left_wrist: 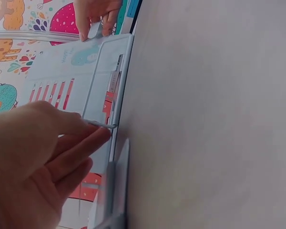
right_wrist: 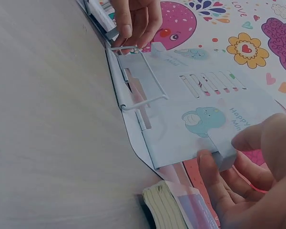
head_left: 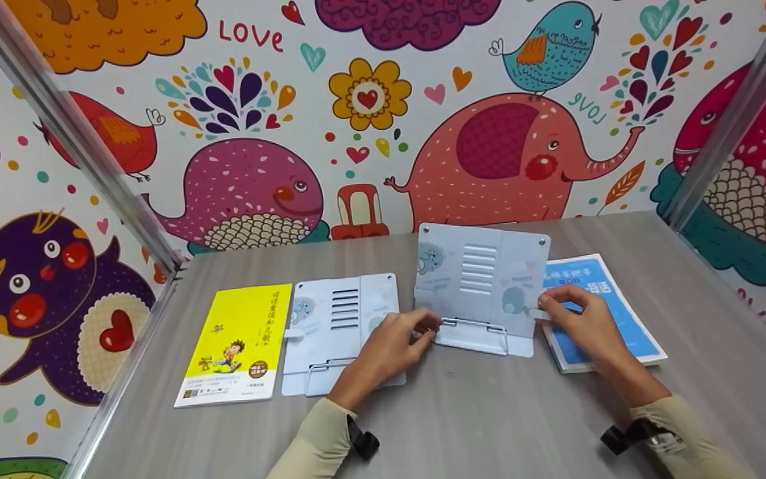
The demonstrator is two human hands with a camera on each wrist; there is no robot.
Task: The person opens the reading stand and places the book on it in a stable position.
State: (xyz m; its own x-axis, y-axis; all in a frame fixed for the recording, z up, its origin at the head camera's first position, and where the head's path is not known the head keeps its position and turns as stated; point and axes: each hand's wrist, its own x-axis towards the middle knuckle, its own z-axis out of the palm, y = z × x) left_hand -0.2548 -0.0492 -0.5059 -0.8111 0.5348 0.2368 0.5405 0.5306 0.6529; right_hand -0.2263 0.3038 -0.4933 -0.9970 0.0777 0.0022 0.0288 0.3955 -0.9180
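Note:
A pale metal book stand (head_left: pixel 483 286) with slots and cartoon animals stands upright on the table. My right hand (head_left: pixel 582 322) pinches the small white tab (right_wrist: pixel 222 148) at its right side between thumb and fingers. At the lower left, my left hand (head_left: pixel 396 342) pinches the end of the stand's wire bracket (left_wrist: pixel 115 86) with thumb and forefinger. A second, similar book stand (head_left: pixel 316 313) is to the left, partly hidden behind my left hand and forearm.
A yellow book (head_left: pixel 240 346) lies left of the second stand. Beside the right hand lies a thick blue book (head_left: pixel 612 313), partly covered by the upright stand and hand. Printed cartoon panels (head_left: pixel 370 159) with metal edge strips enclose the grey table (head_left: pixel 489 426).

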